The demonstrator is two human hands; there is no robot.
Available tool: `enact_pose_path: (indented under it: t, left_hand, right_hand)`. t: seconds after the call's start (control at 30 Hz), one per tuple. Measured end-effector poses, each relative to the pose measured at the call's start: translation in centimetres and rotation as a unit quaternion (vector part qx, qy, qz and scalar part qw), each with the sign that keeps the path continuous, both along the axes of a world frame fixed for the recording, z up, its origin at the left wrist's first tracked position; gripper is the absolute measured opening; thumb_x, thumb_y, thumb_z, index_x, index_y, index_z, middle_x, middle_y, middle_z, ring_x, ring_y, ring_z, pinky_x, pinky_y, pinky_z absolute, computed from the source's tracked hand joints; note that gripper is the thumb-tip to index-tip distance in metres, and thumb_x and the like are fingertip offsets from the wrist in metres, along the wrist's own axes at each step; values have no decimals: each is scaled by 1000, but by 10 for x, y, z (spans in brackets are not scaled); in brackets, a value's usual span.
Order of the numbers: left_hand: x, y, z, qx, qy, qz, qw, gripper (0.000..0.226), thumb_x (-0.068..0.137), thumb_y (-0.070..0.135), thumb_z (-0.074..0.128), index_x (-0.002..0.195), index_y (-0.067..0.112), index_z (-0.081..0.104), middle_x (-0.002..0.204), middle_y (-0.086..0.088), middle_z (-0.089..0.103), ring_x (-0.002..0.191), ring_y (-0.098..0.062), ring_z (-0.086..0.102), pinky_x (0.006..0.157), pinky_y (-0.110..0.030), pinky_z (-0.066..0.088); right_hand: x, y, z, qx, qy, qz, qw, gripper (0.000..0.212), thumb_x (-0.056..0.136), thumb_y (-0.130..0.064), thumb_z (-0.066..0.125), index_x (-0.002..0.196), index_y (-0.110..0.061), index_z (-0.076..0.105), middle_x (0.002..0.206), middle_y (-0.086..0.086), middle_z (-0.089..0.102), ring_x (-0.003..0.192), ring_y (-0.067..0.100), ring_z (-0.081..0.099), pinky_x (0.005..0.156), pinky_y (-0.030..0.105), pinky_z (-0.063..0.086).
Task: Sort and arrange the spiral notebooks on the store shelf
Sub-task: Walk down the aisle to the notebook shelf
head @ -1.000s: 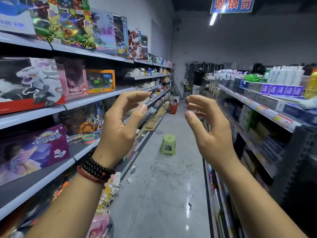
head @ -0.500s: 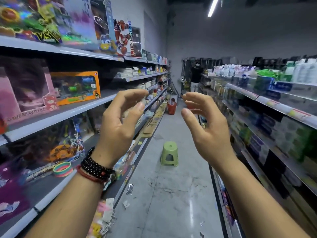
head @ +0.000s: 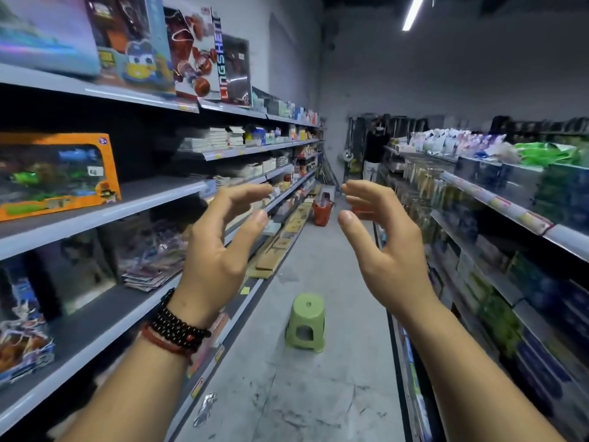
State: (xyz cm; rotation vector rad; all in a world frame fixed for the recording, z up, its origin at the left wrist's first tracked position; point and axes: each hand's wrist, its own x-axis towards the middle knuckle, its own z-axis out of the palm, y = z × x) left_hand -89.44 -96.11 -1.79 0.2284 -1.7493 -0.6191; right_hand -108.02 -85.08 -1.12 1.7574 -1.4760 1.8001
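Note:
My left hand [head: 220, 250] and my right hand [head: 379, 247] are raised in front of me in a store aisle, palms facing each other, fingers loosely curved, holding nothing. A beaded bracelet sits on the left wrist. Farther down the left shelving, stacks of pale notebooks or booklets [head: 210, 141] lie on a middle shelf; they are too blurred to tell whether they are spiral-bound. Both hands are well short of them.
Left shelves [head: 153, 193] carry toy boxes, right shelves [head: 497, 202] packaged goods. A green plastic stool [head: 306, 323] stands in the aisle ahead. Cardboard pieces [head: 280, 247] and a red basket [head: 322, 212] lie farther on. A person [head: 374, 148] stands at the far end.
I have moved forward along the aisle: the toy boxes slid past on the left and the stool is closer. Both hands keep the same raised, empty pose.

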Motion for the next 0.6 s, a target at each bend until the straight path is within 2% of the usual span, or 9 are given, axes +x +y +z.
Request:
enact_pose_path:
  t: [0.27, 0.6]
  left_hand:
    - [-134, -133, -1, 14, 15, 26, 999, 28, 100, 17, 53, 125, 11, 62, 127, 1, 67, 123, -19, 61, 104, -42, 50]
    - [-297, -341, -16, 15, 16, 10, 1000, 28, 100, 16, 52, 126, 10, 61, 127, 1, 66, 124, -19, 60, 105, -42, 49]
  right_hand:
    - [-149, -133, -5, 13, -10, 7, 1000, 30, 99, -24, 60, 128, -17, 59, 122, -10, 63, 116, 9, 60, 97, 36, 51]
    - [-296, -346, -20, 11, -18, 18, 1000, 30, 99, -24, 61, 128, -16, 59, 123, -10, 63, 115, 9, 60, 95, 32, 51]
